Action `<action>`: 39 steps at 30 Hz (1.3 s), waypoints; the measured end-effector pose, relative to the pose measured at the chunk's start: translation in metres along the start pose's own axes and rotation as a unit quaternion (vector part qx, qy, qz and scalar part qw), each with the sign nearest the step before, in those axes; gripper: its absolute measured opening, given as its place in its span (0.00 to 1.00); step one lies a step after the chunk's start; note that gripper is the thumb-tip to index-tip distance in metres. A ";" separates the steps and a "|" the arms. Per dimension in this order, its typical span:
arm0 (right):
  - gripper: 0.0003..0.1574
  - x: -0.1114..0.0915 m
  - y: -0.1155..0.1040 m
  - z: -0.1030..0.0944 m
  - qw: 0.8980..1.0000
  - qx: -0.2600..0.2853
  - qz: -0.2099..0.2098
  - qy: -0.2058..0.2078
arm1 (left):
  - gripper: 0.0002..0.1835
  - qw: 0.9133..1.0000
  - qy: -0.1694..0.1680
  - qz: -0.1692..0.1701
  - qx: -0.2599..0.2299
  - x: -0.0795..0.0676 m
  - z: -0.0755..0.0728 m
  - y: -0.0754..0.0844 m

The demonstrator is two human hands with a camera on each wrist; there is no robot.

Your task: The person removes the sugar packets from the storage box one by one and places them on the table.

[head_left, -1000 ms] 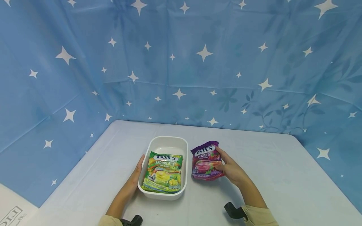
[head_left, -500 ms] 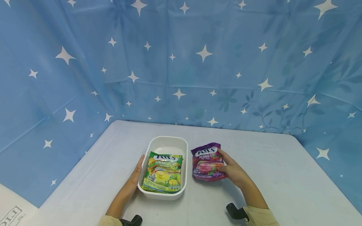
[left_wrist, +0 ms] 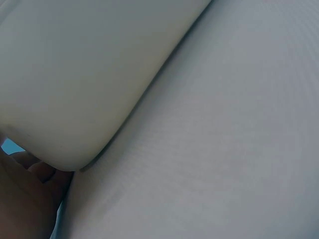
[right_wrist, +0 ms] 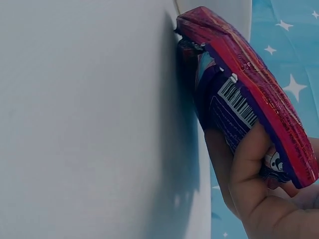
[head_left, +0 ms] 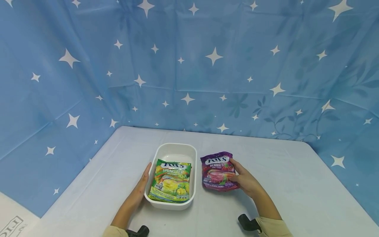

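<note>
A purple bag of berry candy [head_left: 218, 171] is gripped at its right edge by my right hand [head_left: 248, 182]. In the right wrist view the fingers [right_wrist: 249, 154] lie under the bag's back, where a barcode shows. The bag is tilted close over the table, beside a white plastic tub [head_left: 192, 184]. Inside the tub lies a green and yellow bag of spring tea candy [head_left: 170, 182], face up. My left hand [head_left: 139, 191] rests along the tub's left wall with its fingers extended. The left wrist view shows that hand [left_wrist: 30, 194] touching the tub's corner.
The tub stands on a white-covered table [head_left: 296, 184]. A blue curtain with white stars [head_left: 189, 72] hangs behind and to the left. Printed lettering shows on a pale surface [head_left: 14, 217] at the lower left.
My right hand has shifted slightly right and nearer with the berry candy bag, whose top edge has dropped a little. The left hand, the tub and the green bag stay put.
</note>
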State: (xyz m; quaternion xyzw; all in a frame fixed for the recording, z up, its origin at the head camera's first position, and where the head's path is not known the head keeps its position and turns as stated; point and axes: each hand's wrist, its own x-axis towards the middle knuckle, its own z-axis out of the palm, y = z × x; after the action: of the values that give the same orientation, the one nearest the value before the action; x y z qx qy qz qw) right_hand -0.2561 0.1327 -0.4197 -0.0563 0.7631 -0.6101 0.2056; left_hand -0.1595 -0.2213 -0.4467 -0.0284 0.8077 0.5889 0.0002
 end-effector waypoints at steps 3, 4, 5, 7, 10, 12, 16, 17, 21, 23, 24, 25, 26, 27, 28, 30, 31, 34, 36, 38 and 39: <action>0.48 0.001 0.004 -0.001 1.000 -0.002 0.003 0.001 | 0.32 1.000 0.000 0.001 -0.001 0.000 0.000 0.000; 0.48 0.001 0.005 -0.002 1.000 -0.003 0.003 0.001 | 0.32 1.000 0.000 0.001 -0.002 0.000 0.000 0.000; 0.48 0.001 0.006 -0.003 1.000 -0.001 0.006 0.004 | 0.32 1.000 0.000 0.002 -0.002 0.000 0.000 -0.001; 0.48 0.001 0.008 -0.004 1.000 0.000 0.007 0.006 | 0.32 1.000 -0.001 0.003 -0.002 0.001 0.000 -0.001; 0.48 0.002 0.011 -0.004 1.000 0.002 0.006 0.006 | 0.32 1.000 -0.001 0.005 0.000 0.001 0.000 -0.001; 0.49 0.003 0.011 -0.005 1.000 0.004 0.007 0.006 | 0.32 1.000 -0.002 0.006 0.000 0.000 -0.001 -0.001; 0.49 0.002 0.012 -0.005 1.000 0.004 0.013 0.004 | 0.31 1.000 -0.001 0.007 -0.005 0.000 -0.001 -0.001; 0.49 0.002 0.012 -0.005 1.000 0.004 0.014 0.003 | 0.32 1.000 -0.001 0.006 -0.005 0.000 -0.001 -0.001; 0.49 0.000 0.011 -0.005 1.000 0.000 0.021 0.002 | 0.32 1.000 -0.002 0.003 -0.003 0.000 0.000 0.000; 0.49 -0.001 0.010 -0.005 1.000 -0.001 0.023 0.002 | 0.33 1.000 -0.001 0.003 0.000 0.000 0.000 0.000; 0.49 -0.001 0.010 -0.006 1.000 -0.001 0.023 0.002 | 0.33 1.000 0.000 0.002 0.001 0.000 0.000 0.000; 0.49 -0.002 0.009 -0.005 1.000 -0.001 0.024 0.003 | 0.33 1.000 0.001 0.002 0.002 0.000 0.000 0.000; 0.49 -0.002 0.009 -0.005 1.000 -0.001 0.024 0.002 | 0.33 1.000 0.003 0.001 0.002 0.000 0.000 0.000; 0.49 -0.002 0.008 -0.005 1.000 -0.002 0.024 0.002 | 0.33 1.000 0.004 0.002 0.003 0.000 -0.001 0.000; 0.48 -0.002 0.008 -0.005 1.000 -0.003 0.023 0.002 | 0.33 1.000 0.004 0.003 0.003 0.000 -0.001 0.000; 0.48 -0.002 0.007 -0.005 1.000 -0.005 0.025 0.001 | 0.33 1.000 0.005 0.004 0.003 0.000 -0.001 -0.001; 0.47 -0.002 0.006 -0.005 1.000 -0.007 0.025 0.000 | 0.33 1.000 0.005 0.004 0.003 0.000 -0.001 -0.001; 0.47 -0.002 0.006 -0.005 1.000 -0.015 0.024 -0.001 | 0.33 1.000 0.002 0.005 0.002 0.000 -0.001 -0.001; 0.46 -0.002 0.006 -0.005 0.999 -0.026 0.021 0.000 | 0.32 1.000 0.001 0.004 0.001 0.000 -0.001 -0.001; 0.46 -0.002 0.007 -0.005 0.999 -0.047 0.018 0.005 | 0.32 1.000 0.001 0.003 0.002 0.000 -0.001 -0.001; 0.45 -0.002 0.006 -0.005 0.998 -0.061 0.017 0.010 | 0.32 1.000 0.002 0.002 0.002 0.000 -0.001 -0.001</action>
State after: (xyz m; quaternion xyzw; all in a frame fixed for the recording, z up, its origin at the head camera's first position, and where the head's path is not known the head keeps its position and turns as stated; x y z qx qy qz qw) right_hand -0.2555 0.1393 -0.4246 -0.0492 0.8018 -0.5594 0.2044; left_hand -0.1598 -0.2229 -0.4474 -0.0281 0.8088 0.5873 -0.0022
